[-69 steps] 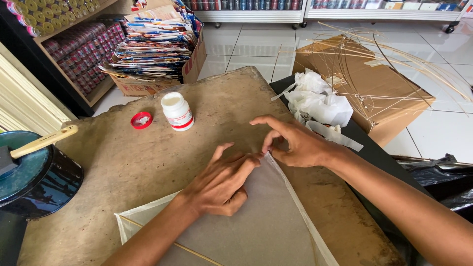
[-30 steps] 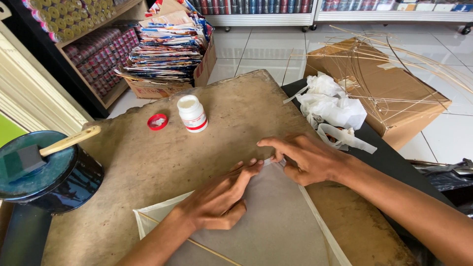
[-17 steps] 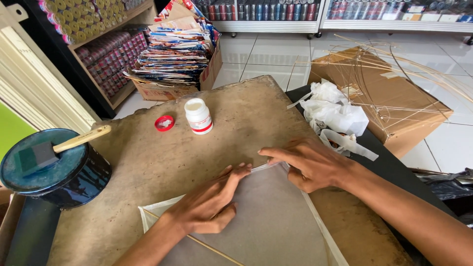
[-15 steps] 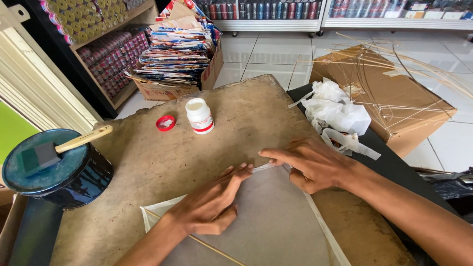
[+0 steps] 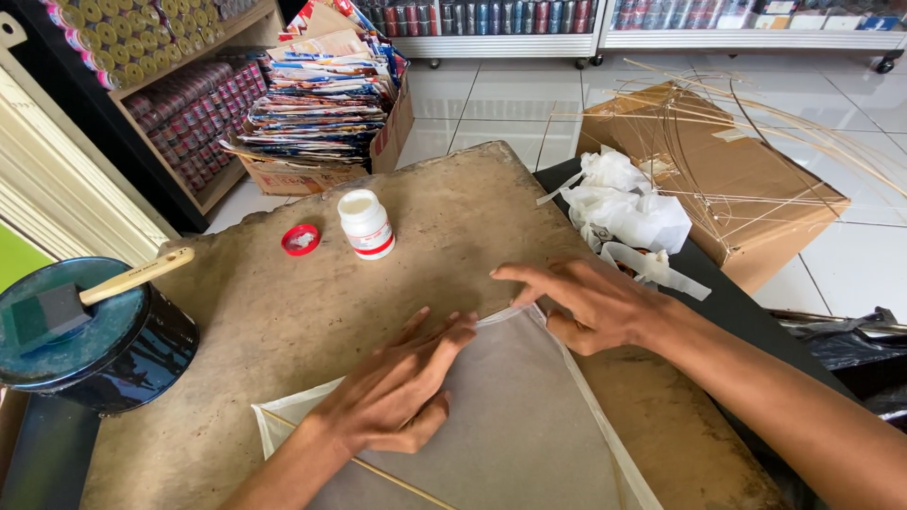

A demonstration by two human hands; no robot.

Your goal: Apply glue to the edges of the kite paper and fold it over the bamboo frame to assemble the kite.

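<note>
Both hands press flat on a pale paper kite (image 5: pixel 510 425) at the near edge of the brown worktop (image 5: pixel 283 321). The left hand (image 5: pixel 397 392) lies on the kite's upper left side, fingers stretched toward its top corner. The right hand (image 5: pixel 586 302) rests on that corner, fingers spread. Toward the far edge stand a white glue bottle (image 5: pixel 366 224) and, just beside it, its red cap (image 5: pixel 300 239). A dark tin with a brush (image 5: pixel 90 326) sits at the left edge.

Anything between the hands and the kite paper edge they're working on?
Nothing visible. The left hand lies flat on the grey kite paper, fingertips at its top corner; the right hand presses the same edge from the other side. The open glue bottle and red cap sit apart, farther back.
</note>
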